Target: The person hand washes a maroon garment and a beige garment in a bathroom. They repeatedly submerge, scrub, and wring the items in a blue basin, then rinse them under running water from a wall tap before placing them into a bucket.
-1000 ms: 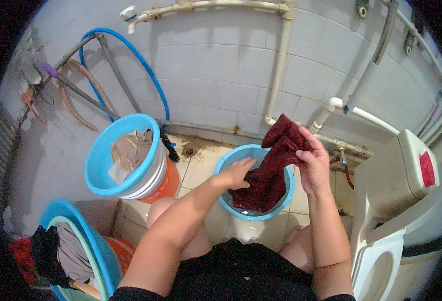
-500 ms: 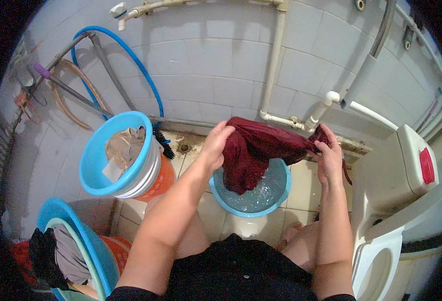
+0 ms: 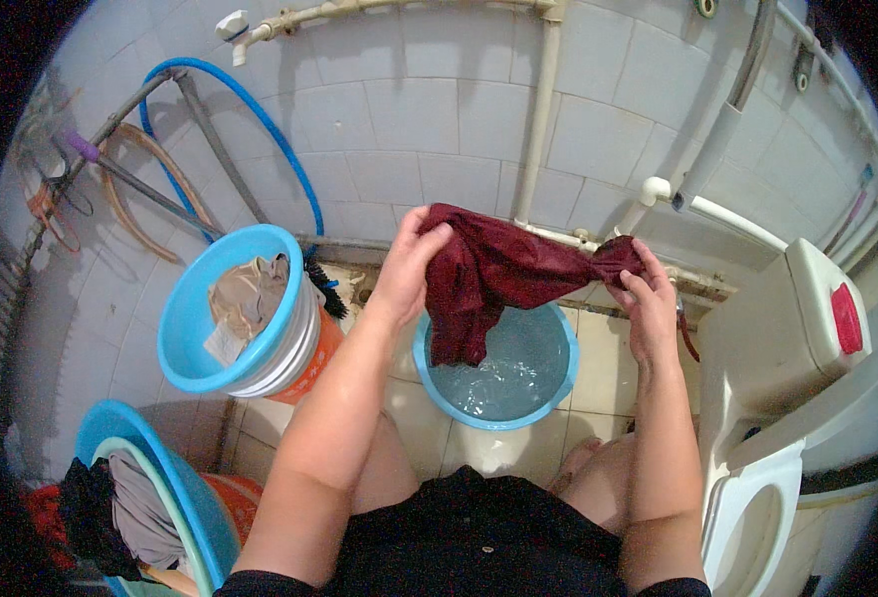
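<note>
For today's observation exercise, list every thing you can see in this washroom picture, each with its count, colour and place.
Wet garment: one, dark red, stretched between both hands above the water basin.
Water basin: one, blue, on the floor tiles, holding water.
Stacked basins: one stack, blue on top, left of the water basin, holding a beige cloth.
Nested basins: one set, blue and green, lower left, with dark clothes.
Hose: one, blue, looped on the wall.
Pipes: several, white, on the tiled wall.
Toilet: one, white, at right.
Left hand: grips the garment's left end.
Right hand: grips the garment's right end.
</note>
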Motion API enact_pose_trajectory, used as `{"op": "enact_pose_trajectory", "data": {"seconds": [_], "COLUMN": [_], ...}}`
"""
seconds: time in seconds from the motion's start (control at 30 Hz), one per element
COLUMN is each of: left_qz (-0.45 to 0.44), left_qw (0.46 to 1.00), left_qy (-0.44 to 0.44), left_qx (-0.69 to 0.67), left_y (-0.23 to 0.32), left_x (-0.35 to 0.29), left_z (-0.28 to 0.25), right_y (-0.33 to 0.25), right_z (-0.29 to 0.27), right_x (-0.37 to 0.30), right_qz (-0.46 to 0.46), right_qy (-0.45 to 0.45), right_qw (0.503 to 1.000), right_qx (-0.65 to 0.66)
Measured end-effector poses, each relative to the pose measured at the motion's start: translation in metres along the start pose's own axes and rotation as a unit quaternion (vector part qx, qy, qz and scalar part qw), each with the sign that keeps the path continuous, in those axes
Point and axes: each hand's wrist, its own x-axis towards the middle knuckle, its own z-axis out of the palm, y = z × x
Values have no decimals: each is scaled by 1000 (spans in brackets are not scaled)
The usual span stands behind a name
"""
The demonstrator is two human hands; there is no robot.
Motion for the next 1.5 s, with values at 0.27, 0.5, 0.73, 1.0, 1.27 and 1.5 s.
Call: {"op": "enact_pose_trajectory", "data": {"seconds": [0.27,0.5,0.73,1.0,1.27,1.5], "left_qz": [-234,-202,-182,45,-10,148], "left_qw": [582,610,593,839,944,960], "left_qy": [-546,-457,-412,-103,-68,-15], "left_qx": [555,615,667,532,322,236], "left_y": [-97,-95,-86,-86,-104,-12], "left_x": [-46,-49,-37,-24,20,7], "left_z": [-31,-20,-12,7,-32,10], "right_y": [39,24,7,7,2,-13], "right_z": [-18,-17,5,32,20,8], "right_x": [23,24,15,-9,-1,11], "right_qz": [177,109,11,88,19,-58], "right_qy": [52,-29,-105,-308,-223,-64], "right_qw": [969,955,949,916,949,988], "right_qx": [166,274,298,243,223,130]}}
